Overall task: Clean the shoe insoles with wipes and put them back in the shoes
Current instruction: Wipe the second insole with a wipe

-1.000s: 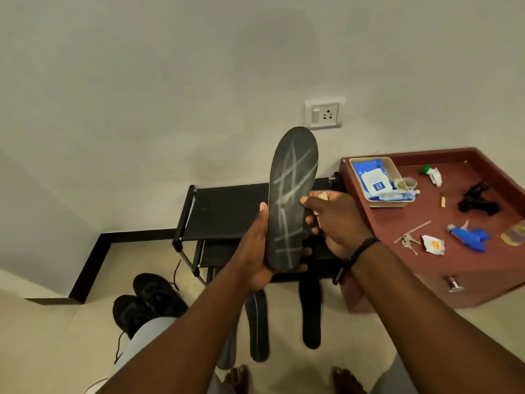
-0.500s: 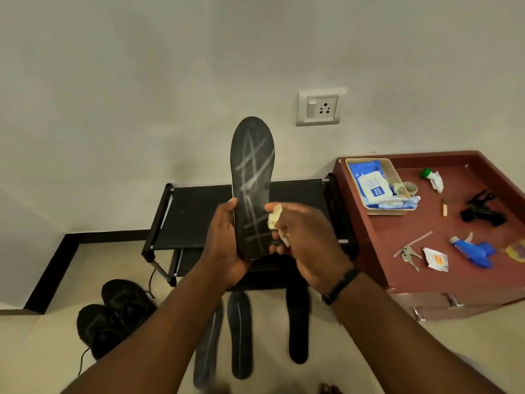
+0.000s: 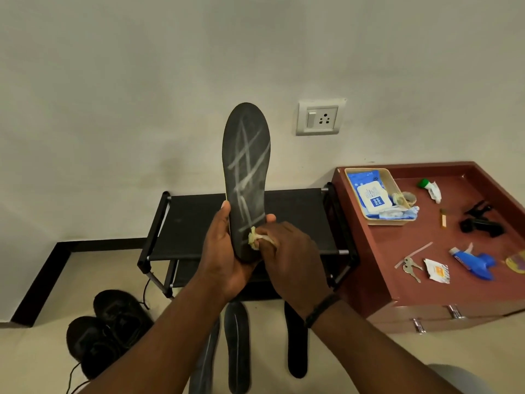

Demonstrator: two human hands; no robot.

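My left hand (image 3: 227,260) grips the heel end of a black insole (image 3: 245,172) held upright, its surface crossed with whitish streaks. My right hand (image 3: 289,257) pinches a crumpled yellowish wipe (image 3: 257,237) and presses it against the insole's lower right edge. Three more dark insoles (image 3: 237,345) lie on the floor below my arms, partly hidden by them. A pair of black shoes (image 3: 105,328) sits on the floor at lower left. A blue pack of wipes (image 3: 369,191) rests in a beige tray (image 3: 383,220) on the table.
A black shoe rack (image 3: 193,223) stands against the wall behind the insole. The red-brown drawer table (image 3: 412,280) at right carries keys (image 3: 410,267), a blue spray nozzle (image 3: 477,261), a sachet, a small tube and a black object. A wall socket (image 3: 319,118) is above.
My right hand has moved from beside the insole's middle down to its heel, and the wipe now touches the surface. My view has dropped lower and closer.
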